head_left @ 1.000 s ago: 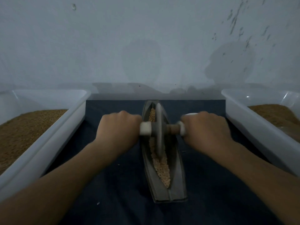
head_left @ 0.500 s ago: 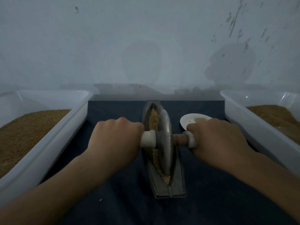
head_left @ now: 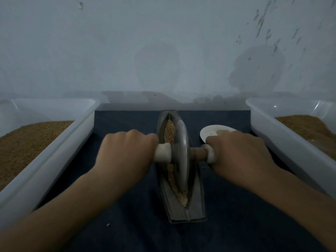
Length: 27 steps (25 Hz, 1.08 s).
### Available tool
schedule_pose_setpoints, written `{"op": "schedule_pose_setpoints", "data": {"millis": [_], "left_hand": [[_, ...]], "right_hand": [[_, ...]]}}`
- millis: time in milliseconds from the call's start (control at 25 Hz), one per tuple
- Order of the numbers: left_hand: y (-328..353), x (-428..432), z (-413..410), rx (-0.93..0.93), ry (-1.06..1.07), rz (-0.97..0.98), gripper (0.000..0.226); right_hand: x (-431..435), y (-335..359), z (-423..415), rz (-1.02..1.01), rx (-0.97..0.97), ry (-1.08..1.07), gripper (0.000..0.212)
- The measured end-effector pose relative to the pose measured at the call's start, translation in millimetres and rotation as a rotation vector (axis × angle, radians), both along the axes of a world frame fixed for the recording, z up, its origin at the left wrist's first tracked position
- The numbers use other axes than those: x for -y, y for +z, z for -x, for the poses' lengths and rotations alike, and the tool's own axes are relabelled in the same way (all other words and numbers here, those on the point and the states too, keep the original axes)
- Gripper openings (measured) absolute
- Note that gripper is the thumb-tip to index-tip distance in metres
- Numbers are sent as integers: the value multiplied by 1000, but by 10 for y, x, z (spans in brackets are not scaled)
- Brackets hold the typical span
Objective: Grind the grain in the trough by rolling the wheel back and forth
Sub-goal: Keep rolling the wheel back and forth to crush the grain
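We gripped the axle (head_left: 198, 154) with left hand (head_left: 125, 157) and right hand (head_left: 240, 157), fingers curled tight, wheel (head_left: 180, 157) upright on grain (head_left: 170, 131) in the trough (head_left: 197, 206).

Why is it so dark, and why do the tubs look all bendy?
Head view: the light is dim and bluish, so everything looks grey; its wide-angle lens bows the left tub and right tub outward; the wheel and left hand look slightly smeared, probably from motion.

Grey wheel (head_left: 181, 151), tan grain (head_left: 170, 131), seemingly navy cloth (head_left: 127, 224).
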State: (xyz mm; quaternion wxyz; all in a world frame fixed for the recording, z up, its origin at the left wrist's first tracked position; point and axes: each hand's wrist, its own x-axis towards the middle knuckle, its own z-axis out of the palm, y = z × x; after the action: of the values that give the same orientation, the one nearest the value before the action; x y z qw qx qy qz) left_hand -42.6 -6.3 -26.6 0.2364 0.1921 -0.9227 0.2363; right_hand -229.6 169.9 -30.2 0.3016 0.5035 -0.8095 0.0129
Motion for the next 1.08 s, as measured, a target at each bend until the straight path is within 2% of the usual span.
{"op": "schedule_pose_setpoints", "data": {"millis": [40,120,200,320,400,480,560,640,720,800,880,920,1000,1080], "left_hand": [[18,-23,-81,-31,-36,19,54],[41,-4,-81,-5,-14,11,57],[-27,59,85,83,128,-10,42],[21,353,529,39,177,-71,8],[147,428,681,77,204,-95,8],[182,347,609,83,176,-94,9],[57,179,332,46,112,-71,16],[-15,21,31,14,21,-20,45],[4,13,-37,-39,-8,20,58],[-2,59,93,22,74,-12,44],[-15,257,399,36,141,-62,14],[47,357,546,59,159,-92,6],[168,473,709,97,187,-171,12],[157,423,640,83,178,-176,11]], "right_hand": [[-104,7,-19,23,-13,42,47],[-136,-5,2,-7,27,51,42],[78,-26,76,-38,33,-48,33],[570,42,282,5,220,-104,24],[721,109,379,-35,294,-132,13],[623,109,360,-74,347,-122,13],[337,19,249,-71,205,-62,21],[49,-5,80,27,-24,18,28],[-39,28,44,51,-73,59,30],[88,-15,122,-28,24,-5,28],[405,14,265,-55,192,-80,25],[560,58,320,-57,236,-88,21],[754,137,410,-59,273,-112,11],[697,147,384,-57,272,-103,14]]}}
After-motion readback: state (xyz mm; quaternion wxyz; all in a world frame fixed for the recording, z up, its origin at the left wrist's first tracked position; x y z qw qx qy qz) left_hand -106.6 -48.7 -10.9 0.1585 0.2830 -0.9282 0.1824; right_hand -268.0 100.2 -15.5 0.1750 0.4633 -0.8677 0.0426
